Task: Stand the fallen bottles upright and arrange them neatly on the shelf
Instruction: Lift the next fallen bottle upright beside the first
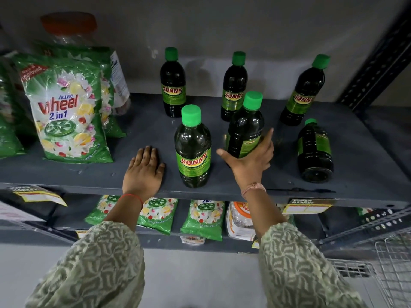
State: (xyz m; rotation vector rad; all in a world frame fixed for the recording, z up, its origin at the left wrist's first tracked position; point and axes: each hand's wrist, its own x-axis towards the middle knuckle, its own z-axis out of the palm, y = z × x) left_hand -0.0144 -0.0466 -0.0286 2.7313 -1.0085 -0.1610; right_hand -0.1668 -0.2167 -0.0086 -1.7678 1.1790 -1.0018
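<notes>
Several dark bottles with green caps and "SUNNY" labels are on the grey shelf (144,130). Three stand upright along the back: left (172,84), middle (233,85), right (302,92). A front bottle (193,150) stands upright near the shelf edge. My right hand (249,161) grips another bottle (245,127) around its lower body, held upright with a slight tilt. One bottle (314,152) lies on its side at the right, its base toward me. My left hand (143,170) rests flat on the shelf, left of the front bottle, holding nothing.
Green Wheel detergent packs (66,112) lean at the shelf's left, with a clear orange-lidded jar (69,27) behind. The lower shelf holds more packs (202,216). A perforated metal upright (375,70) bounds the right side. A wire basket (393,270) sits at the lower right.
</notes>
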